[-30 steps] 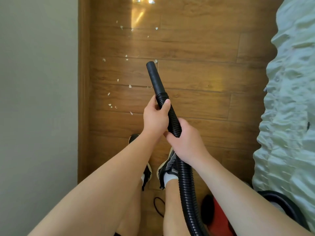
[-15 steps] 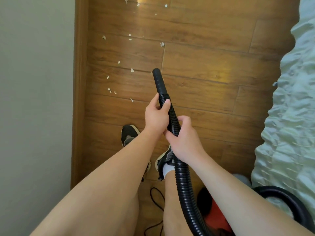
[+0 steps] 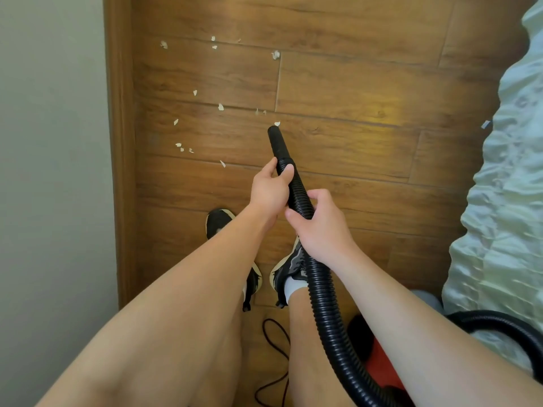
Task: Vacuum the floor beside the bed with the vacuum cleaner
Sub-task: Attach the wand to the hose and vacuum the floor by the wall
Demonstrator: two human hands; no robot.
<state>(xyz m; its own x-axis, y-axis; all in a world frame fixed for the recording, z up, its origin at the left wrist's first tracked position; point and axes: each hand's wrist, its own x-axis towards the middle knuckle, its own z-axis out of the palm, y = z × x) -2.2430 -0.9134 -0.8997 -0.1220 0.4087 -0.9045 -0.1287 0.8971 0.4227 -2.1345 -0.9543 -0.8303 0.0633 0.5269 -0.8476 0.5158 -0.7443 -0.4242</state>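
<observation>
Sweeping step: left grip (image 3: 269,195) and right grip (image 3: 323,227) both clasp the hose (image 3: 320,289); next, steer its nozzle (image 3: 277,142) toward scraps (image 3: 221,107) ahead-left of them.

- The floor (image 3: 352,83) forms a corridor between the wall (image 3: 53,171) with its skirting board (image 3: 117,142) on the left and the bed (image 3: 505,201) on the right; both bound any sideways sweep.
- Ahead of the nozzle (image 3: 277,142) the boards lie open, carrying only small pale scraps (image 3: 221,107), mostly toward the skirting side.
- Right of the nozzle, bare floor reaches the bed's edge.
- Near the feet the room narrows: two shoes (image 3: 219,221), a black cord (image 3: 273,342) looped behind them, and the red vacuum body (image 3: 379,356) beside the bed.
- The hose (image 3: 321,289), gripped by the left hand (image 3: 269,192) and right hand (image 3: 323,227), crosses the right shoe; another loop lies against the bed.
</observation>
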